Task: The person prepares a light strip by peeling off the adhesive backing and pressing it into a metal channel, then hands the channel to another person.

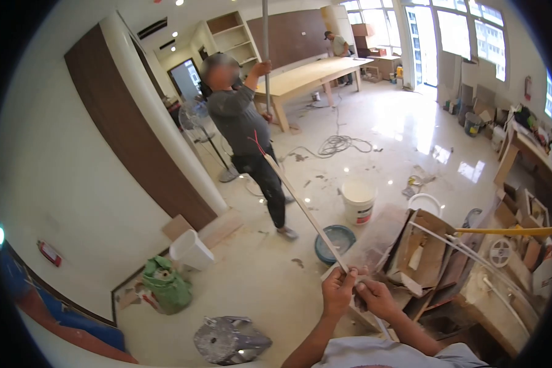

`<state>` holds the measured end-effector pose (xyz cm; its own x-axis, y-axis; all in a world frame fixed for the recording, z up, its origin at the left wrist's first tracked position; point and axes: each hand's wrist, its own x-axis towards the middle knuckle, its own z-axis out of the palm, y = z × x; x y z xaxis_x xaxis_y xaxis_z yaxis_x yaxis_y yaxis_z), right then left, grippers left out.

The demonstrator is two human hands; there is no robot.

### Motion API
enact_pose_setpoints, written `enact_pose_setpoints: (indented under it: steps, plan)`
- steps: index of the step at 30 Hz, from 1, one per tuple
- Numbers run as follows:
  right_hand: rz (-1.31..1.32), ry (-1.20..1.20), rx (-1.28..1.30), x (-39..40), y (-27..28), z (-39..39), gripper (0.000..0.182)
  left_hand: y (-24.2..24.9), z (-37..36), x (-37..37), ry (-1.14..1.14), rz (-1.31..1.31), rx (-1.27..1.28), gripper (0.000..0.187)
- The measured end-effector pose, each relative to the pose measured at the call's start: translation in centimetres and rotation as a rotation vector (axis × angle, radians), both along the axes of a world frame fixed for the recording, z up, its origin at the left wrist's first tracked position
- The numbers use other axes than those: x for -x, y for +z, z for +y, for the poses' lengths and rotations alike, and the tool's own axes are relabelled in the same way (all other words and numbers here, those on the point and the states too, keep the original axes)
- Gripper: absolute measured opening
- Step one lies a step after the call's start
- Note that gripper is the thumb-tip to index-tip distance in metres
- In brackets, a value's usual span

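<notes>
A long thin pale strip (306,211) with red wires at its far end runs from my hands up and away to the left, its tip in front of a standing person's torso. My left hand (338,289) pinches the strip near its close end, thumb on top. Right beside it, my right hand (374,295) has its fingers curled together at the same spot; what lies between them is too small to make out. A white length hangs below the hands toward my grey shirt.
A person (239,122) in dark clothes holds an upright pole (265,55). Another person (339,46) is by the long wooden table (313,75). A white bucket (357,202), blue-green basin (335,244), open cardboard box (417,251) and green sack (165,285) stand on the floor.
</notes>
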<state>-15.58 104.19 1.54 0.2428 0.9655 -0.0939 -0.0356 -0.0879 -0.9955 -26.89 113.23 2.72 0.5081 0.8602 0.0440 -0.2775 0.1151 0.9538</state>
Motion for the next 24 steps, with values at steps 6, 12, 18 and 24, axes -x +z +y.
enact_pose_setpoints:
  steps: [6, 12, 18, 24]
  plan:
    - [0.019, 0.006, -0.010, 0.8, 0.6, 0.6, 0.037, -0.5, -0.4, 0.4, -0.008, 0.040, -0.049, 0.012]
    - [-0.397, -0.171, -0.114, 2.0, -0.4, 0.7, 0.033, 0.2, -1.2, 0.7, -0.003, 0.029, -0.107, 0.016]
    - [-0.290, -0.001, -0.005, 1.2, -0.5, 0.0, 0.031, -0.2, -0.9, 1.3, 0.034, 0.081, -0.105, 0.016]
    - [-0.349, -0.021, 0.013, 1.2, -2.6, -2.4, 0.028, -0.3, -0.4, 1.3, 0.100, 0.114, -0.162, 0.015]
